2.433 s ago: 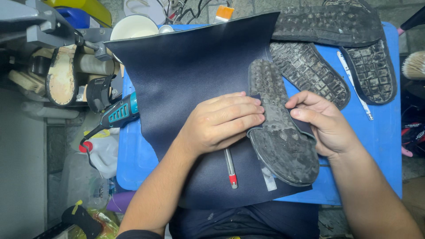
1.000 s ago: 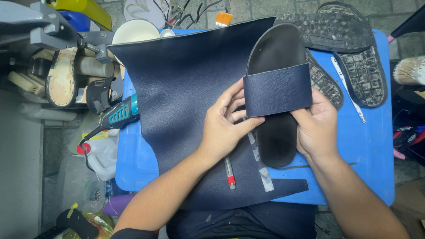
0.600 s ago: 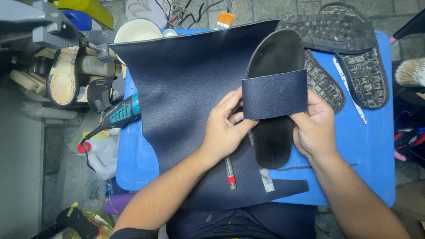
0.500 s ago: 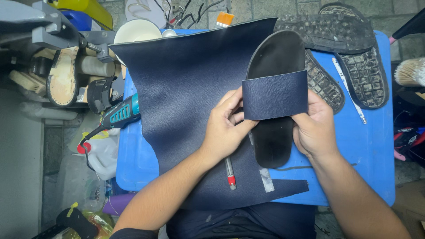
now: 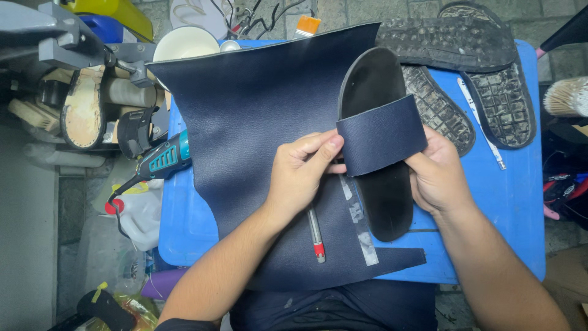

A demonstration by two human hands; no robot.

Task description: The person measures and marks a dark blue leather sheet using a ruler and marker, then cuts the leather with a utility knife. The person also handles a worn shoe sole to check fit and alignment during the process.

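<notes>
White plastic jug [image 5: 139, 214] with red cap [image 5: 112, 206], left of the blue table [image 5: 508, 202]

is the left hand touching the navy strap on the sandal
Touching: the head view shows the left hand with its thumb pressed on the edge of the navy strap.

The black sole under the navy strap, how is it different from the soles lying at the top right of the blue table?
The black sole shows a smooth face and is held by both hands under the navy strap. The loose soles lie tread-up, knobbly, grey with wear, untouched. All are sandal-shaped and dark.
</notes>
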